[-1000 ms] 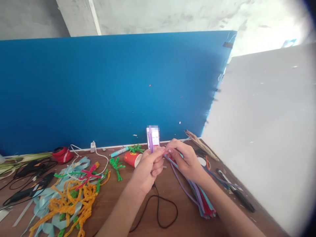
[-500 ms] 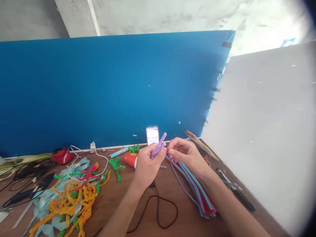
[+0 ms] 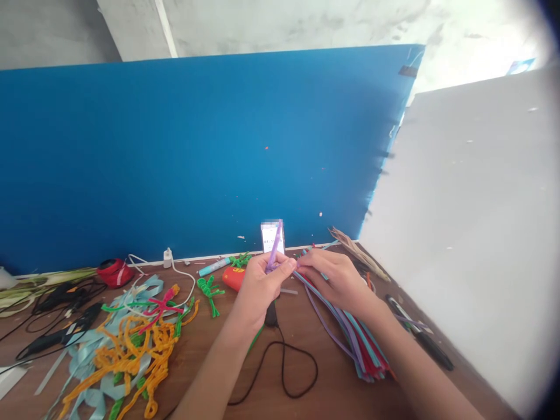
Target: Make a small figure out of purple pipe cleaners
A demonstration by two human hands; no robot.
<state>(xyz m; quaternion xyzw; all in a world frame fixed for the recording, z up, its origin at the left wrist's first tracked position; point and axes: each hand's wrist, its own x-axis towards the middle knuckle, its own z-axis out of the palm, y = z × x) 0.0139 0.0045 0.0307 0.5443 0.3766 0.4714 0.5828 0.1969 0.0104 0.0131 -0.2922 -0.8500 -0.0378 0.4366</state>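
A folded purple pipe cleaner (image 3: 273,248) sticks up from between the thumb and fingers of my left hand (image 3: 260,289). My right hand (image 3: 339,280) meets the left at the fingertips, pinching a small purple end of the same piece. Most of what lies inside both grips is hidden. Under my right hand and forearm, a bundle of purple, light blue and red pipe cleaners (image 3: 350,332) lies on the brown table (image 3: 205,361). Behind the left fingers a phone (image 3: 268,238) with a lit timer stands against the blue partition (image 3: 219,146).
On the left, orange twisted pipe cleaners (image 3: 131,350) tangle with light blue ribbon (image 3: 83,356). Green pipe-cleaner figures (image 3: 210,291), a red cup (image 3: 233,279) and a light blue tube (image 3: 214,268) sit nearer the middle. A black cable (image 3: 284,373) loops in front; a black marker (image 3: 431,347) lies right.
The purple piece now points more upright, with one strand showing above my left hand instead of several. My right fingers have closed in against the left fingertips. The view has shifted slightly.
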